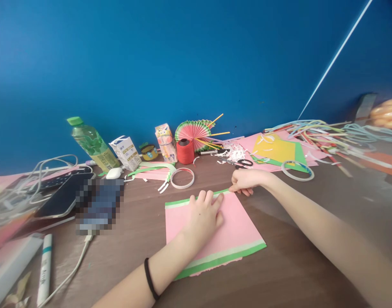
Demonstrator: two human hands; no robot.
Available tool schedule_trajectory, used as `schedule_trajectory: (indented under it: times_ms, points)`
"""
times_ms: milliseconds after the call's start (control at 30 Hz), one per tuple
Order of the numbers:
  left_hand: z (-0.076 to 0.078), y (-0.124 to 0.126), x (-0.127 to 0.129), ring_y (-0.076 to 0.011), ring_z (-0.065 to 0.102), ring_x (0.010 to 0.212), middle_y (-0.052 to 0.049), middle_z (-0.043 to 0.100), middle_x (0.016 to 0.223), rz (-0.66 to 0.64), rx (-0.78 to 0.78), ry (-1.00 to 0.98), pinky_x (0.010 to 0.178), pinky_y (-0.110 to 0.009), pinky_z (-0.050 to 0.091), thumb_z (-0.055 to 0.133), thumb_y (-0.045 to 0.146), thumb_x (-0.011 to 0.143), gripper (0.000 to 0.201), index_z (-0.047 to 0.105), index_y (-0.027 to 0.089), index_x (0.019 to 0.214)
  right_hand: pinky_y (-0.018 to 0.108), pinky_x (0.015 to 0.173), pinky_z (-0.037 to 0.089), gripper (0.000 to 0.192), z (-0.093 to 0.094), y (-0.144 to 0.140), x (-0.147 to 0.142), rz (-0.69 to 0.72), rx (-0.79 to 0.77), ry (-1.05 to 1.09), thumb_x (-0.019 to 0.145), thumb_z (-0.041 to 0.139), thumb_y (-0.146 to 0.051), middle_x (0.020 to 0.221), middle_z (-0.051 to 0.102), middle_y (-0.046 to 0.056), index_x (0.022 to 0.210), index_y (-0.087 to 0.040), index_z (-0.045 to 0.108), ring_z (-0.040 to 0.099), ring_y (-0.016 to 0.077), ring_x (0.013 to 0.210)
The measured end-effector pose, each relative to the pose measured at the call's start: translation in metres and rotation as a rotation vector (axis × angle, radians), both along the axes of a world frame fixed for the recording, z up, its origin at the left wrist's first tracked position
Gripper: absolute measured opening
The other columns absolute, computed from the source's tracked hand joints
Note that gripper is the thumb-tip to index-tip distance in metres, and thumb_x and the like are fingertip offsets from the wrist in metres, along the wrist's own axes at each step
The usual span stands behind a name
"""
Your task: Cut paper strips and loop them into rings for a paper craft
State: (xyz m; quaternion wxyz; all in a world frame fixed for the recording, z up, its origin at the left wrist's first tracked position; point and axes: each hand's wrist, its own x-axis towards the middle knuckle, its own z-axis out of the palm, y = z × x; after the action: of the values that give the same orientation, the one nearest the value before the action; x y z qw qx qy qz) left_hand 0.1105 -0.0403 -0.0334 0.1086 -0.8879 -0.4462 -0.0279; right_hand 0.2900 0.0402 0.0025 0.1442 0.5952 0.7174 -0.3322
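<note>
A sheet of pink paper (234,222) with white and green strips along its far and near edges lies on the brown table. My left hand (204,216) rests on it with the fingers spread toward the far strip. At the sheet's far right corner, my right hand (244,182) has its fingers curled and its thumb and forefinger at the edge of the strip. Just beyond that hand is a pair of black-handled scissors (245,162), partly hidden by it. A roll of tape (182,178) stands apart from the sheet, past its far edge.
Along the blue wall are a green-capped bottle (95,145), a small carton (125,152), red thread (185,152) and a pink pleated paper fan (196,129). Coloured sheets (273,147) and another tape roll (298,171) sit right. A phone (101,203), cable and marker (45,269) lie left.
</note>
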Motion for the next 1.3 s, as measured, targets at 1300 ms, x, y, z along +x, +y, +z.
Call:
schedule_trajectory:
  times_ms: [1300]
  points:
    - [-0.02,0.02,-0.02,-0.0211,0.013,0.131,-0.014,0.021,0.141,-0.045,-0.192,-0.26,0.106,-0.041,0.017,0.03,0.038,0.084,0.057,0.026,0.008,0.132,0.024,0.055,0.034,0.029,-0.013,-0.007,-0.02,0.067,0.555,-0.061,0.074,0.049,-0.045,0.074,0.062,0.005,0.081,-0.018,0.055,0.057,0.018,0.069]
